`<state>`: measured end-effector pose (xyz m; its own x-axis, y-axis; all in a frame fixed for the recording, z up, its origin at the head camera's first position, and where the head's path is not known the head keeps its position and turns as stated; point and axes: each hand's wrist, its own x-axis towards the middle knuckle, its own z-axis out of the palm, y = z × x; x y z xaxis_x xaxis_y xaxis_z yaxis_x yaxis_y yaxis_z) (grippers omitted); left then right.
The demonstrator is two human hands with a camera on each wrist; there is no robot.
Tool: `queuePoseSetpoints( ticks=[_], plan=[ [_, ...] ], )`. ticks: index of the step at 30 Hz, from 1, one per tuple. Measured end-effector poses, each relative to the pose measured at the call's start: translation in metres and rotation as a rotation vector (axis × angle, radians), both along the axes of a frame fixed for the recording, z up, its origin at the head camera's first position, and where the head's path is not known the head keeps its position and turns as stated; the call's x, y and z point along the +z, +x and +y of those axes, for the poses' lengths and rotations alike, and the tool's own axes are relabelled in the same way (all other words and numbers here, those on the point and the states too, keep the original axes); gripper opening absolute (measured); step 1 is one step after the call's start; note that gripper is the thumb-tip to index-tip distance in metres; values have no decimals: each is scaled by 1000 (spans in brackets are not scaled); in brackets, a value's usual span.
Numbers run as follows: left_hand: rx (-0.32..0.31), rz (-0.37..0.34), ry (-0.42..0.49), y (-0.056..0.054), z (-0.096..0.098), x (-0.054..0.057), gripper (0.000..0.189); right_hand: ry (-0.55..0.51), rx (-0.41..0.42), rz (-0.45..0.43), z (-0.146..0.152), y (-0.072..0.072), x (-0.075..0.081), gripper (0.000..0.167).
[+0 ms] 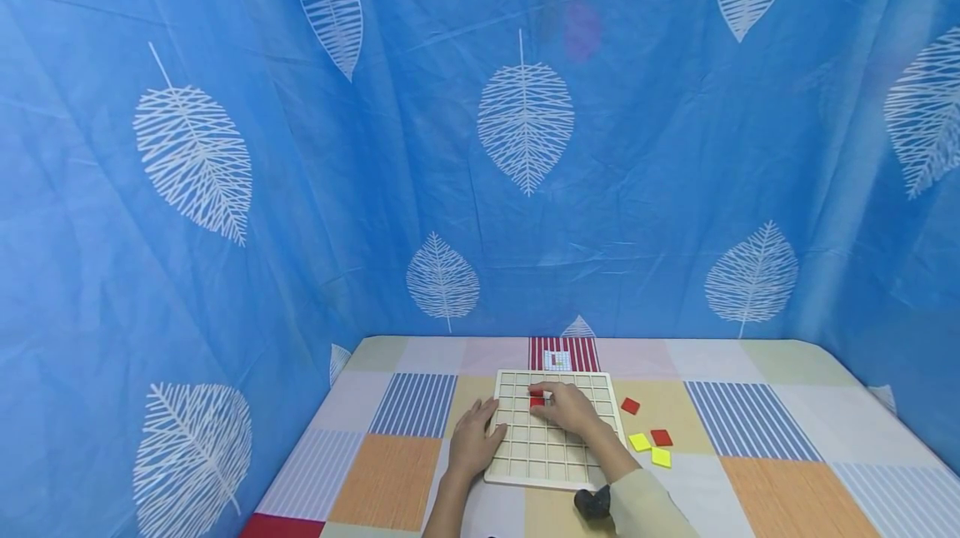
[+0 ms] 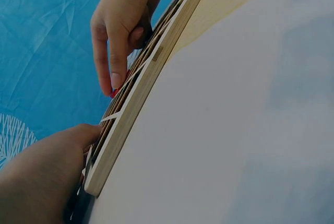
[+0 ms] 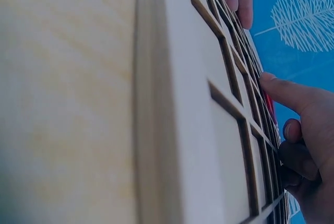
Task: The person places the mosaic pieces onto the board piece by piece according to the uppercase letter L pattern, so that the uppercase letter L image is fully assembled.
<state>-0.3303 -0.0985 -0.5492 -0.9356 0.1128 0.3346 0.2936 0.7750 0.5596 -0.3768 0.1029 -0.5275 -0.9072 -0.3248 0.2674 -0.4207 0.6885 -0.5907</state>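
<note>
A pale wooden grid board (image 1: 517,471) lies on the table. My right hand (image 1: 572,409) is over its upper middle, pinching a red square tile (image 1: 537,402) at the cells with thumb and forefinger. In the right wrist view the thumb of that hand (image 3: 313,130) touches the board beside a strip of red, its other fingers curled under. My left hand (image 1: 471,442) rests on the board's left edge, fingers extended, thumb on the frame. From the left wrist view, the red tile (image 2: 115,93) shows at the right hand's fingertips.
Right of the board lie loose tiles: a red one (image 1: 631,405), another red one (image 1: 662,437), a yellow one (image 1: 640,442) and a second yellow one (image 1: 661,457). Behind the board is a small printed grid card (image 1: 557,361). A dark object (image 1: 592,504) sits by the right sleeve. Blue curtain (image 1: 637,188) surrounds the table.
</note>
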Motion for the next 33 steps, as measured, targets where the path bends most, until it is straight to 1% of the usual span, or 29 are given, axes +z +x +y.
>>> queuePoseSetpoints(
  ticks=[5, 11, 14, 19, 22, 24, 28, 33],
  plan=[
    [2, -5, 2, 0, 0, -1, 44, 28, 7, 3, 2, 0, 0, 40],
    [4, -13, -6, 0, 2, -1, 45, 69, 23, 27, 4, -1, 0, 39],
    [4, -6, -8, -1, 2, -2, 45, 21, 9, 9, 6, -1, -1, 39],
    [9, 2, 3, 0, 3, -1, 45, -137, -19, -34, 17, 3, 0, 42],
    [11, 5, 10, 1, 3, -1, 45, -187, -56, -14, 32, 7, 3, 40],
    [11, 8, 9, 1, 3, 0, 45, -194, -92, 7, 44, 10, 5, 40],
    [10, 14, 10, 3, 2, 0, 45, -179, -183, 26, 73, 16, 8, 39],
    [11, 16, 11, 3, 1, -1, 45, -139, -303, 10, 106, 24, 6, 38]
  ],
)
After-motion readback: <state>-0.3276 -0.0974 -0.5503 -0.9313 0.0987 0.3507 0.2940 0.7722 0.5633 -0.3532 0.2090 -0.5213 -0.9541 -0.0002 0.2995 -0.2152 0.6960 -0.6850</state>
